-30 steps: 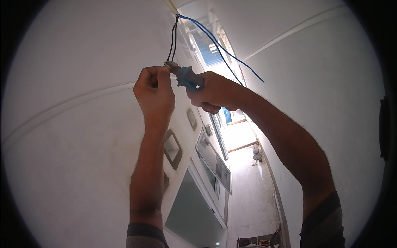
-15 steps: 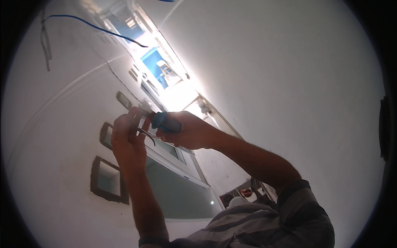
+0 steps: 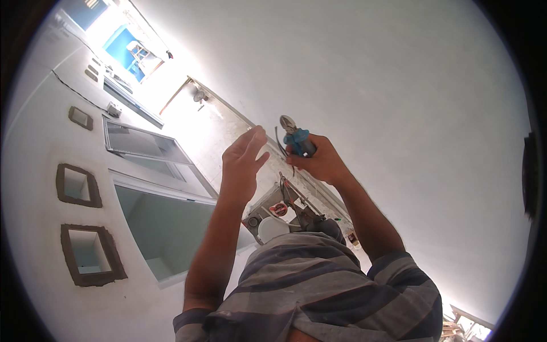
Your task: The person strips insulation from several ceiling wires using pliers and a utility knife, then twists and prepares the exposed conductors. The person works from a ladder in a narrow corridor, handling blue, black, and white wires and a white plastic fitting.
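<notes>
My right hand [image 3: 323, 162] is closed round a pair of pliers [image 3: 296, 138] with blue grips, the metal jaws pointing up and away from me. A short dark piece of wire [image 3: 278, 139] runs beside the pliers and past my right fingertips; it looks held by the same hand. Just to the left, my left hand [image 3: 240, 162] is raised with its fingers stretched out and thumb apart, holding nothing. A small gap separates it from the wire.
Brown-edged wall openings [image 3: 80, 186] and a framed window [image 3: 149, 141] line the left side. Below my hands stands a surface with tools and a red round item [image 3: 278, 209], beside a white rounded object [image 3: 273, 228]. A fan [image 3: 199, 96] is farther off.
Both hands have moved right in the picture and come apart. The wire, earlier at my left fingers, is now beside the pliers at my right hand. The hanging blue wire has left the view.
</notes>
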The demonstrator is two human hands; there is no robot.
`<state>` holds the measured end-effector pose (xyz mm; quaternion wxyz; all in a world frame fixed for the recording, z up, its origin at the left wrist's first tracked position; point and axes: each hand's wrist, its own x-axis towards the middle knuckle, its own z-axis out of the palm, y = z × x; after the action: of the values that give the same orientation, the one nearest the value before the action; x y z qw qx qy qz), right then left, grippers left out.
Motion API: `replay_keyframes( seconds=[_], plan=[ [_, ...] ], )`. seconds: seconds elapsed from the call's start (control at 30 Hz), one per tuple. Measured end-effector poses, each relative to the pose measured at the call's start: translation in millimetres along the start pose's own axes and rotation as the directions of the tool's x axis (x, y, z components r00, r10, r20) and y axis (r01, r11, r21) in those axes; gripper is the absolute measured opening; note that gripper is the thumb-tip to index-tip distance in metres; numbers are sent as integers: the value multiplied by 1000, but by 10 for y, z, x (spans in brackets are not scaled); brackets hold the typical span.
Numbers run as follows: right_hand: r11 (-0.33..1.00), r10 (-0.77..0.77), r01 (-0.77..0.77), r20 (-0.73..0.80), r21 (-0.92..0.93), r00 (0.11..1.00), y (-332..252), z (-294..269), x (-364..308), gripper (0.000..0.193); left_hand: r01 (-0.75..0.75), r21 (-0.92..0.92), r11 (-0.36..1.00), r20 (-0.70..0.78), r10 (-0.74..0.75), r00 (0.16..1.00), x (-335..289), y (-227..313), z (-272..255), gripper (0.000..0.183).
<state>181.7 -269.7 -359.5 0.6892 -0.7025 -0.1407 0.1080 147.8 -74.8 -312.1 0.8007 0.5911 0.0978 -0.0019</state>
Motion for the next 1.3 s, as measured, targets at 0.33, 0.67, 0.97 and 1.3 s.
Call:
replay_keyframes(
  seconds=[0.33,0.67,0.97,1.3],
  plan=[
    [913,304,-366,-300,-181,904,1552,-801,-456,24,-79,157,984,-81,93,992,-80,409,-768,36],
    [749,78,-324,-408,-578,910,1930,-855,-540,33,-167,264,950,-201,223,954,-265,803,-1501,37],
    [915,-403,330,-563,-232,722,154,-1051,95,20,-580,489,652,-208,733,648,-1349,2825,-1423,43],
    [68,-975,948,-221,-311,-2,-3831,-257,37,20,-767,624,151,6,980,198,-1994,4620,-222,67]
  ],
)
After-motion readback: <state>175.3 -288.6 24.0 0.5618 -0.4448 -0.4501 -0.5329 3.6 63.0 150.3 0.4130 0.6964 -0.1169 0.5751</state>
